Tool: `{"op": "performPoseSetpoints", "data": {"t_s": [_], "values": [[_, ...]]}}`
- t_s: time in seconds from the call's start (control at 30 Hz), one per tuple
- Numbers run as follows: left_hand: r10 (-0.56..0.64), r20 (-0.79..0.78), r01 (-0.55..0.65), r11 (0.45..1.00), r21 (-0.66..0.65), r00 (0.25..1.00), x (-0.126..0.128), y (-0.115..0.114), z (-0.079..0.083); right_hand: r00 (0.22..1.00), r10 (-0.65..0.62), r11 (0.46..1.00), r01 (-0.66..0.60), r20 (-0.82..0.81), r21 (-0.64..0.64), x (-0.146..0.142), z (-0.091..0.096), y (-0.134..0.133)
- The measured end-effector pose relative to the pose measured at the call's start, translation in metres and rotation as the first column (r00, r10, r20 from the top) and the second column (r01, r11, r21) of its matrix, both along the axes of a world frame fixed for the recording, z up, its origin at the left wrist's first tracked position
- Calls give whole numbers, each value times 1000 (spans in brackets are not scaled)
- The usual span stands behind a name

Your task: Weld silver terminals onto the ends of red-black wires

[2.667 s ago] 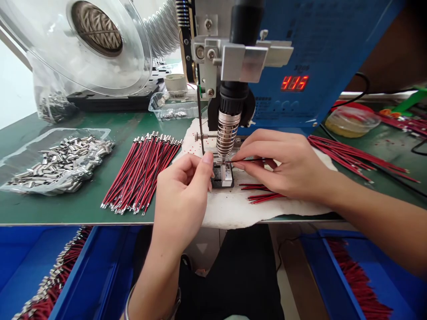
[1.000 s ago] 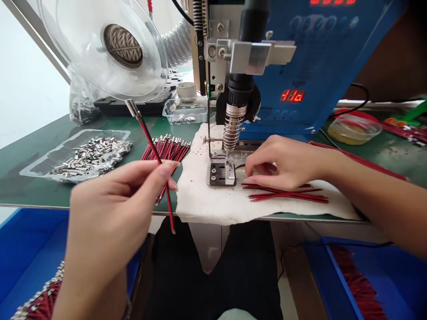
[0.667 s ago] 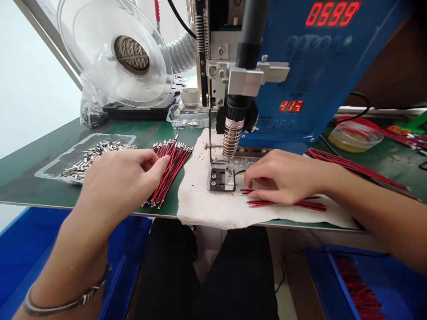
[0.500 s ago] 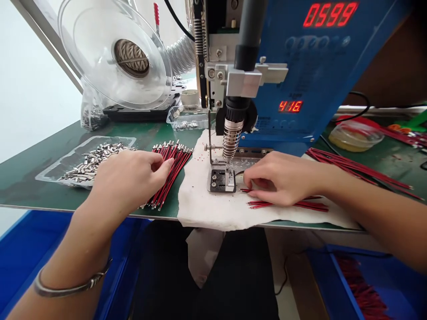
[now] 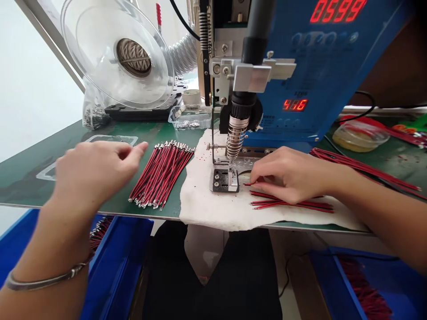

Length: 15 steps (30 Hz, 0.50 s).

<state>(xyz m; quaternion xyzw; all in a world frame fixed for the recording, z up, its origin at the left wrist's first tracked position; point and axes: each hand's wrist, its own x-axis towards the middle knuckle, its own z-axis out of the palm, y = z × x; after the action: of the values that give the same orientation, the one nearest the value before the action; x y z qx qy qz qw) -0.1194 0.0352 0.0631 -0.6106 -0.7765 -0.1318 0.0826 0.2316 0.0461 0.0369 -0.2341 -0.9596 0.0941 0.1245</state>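
My left hand (image 5: 95, 171) is over a clear plastic tray (image 5: 116, 138) at the left of the bench, its thumb pointing out to the right. The fingertips and the tray's contents are hidden behind the hand. My right hand (image 5: 292, 175) pinches the end of a red and black wire (image 5: 247, 184) between thumb and fingers, just right of the small black fixture (image 5: 220, 180) beneath the soldering head (image 5: 237, 133). More red and black wires (image 5: 296, 205) lie on the white cloth under that hand. Between tray and cloth rests a bundle of wires with metal tips (image 5: 163, 175).
A blue machine (image 5: 300, 80) with red digits rises behind the fixture. At the back left stands a clear round hood (image 5: 100, 84). Long red wires (image 5: 363, 169) lie at the right. Blue bins (image 5: 116, 262) sit below the bench edge.
My left hand has moved left, from beside the wire bundle to over the tray, uncovering the bundle. My right hand has shifted slightly, with a wire end now showing at its fingertips.
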Motion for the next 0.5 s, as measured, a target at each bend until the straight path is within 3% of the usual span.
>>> {"op": "performPoseSetpoints", "data": {"t_s": [0.13, 0.27, 0.33, 0.5], "values": [[47, -50, -41, 993, 114, 998, -70, 14, -7, 1000, -8, 1000, 8, -14, 26, 0, 0, 1], [61, 50, -59, 997, -46, 997, -122, 34, -19, 1000, 8, 998, -7, -21, 68, -1, -1, 2], [57, 99, -48, 995, -89, 993, -125, 36, -20, 999, 13, 996, -9, -43, 91, -1, -1, 2], [33, 259, -10, 996, -90, 965, -97, 26, -5, 992, 18, 995, -6, -125, 96, -2, -1, 2]]}}
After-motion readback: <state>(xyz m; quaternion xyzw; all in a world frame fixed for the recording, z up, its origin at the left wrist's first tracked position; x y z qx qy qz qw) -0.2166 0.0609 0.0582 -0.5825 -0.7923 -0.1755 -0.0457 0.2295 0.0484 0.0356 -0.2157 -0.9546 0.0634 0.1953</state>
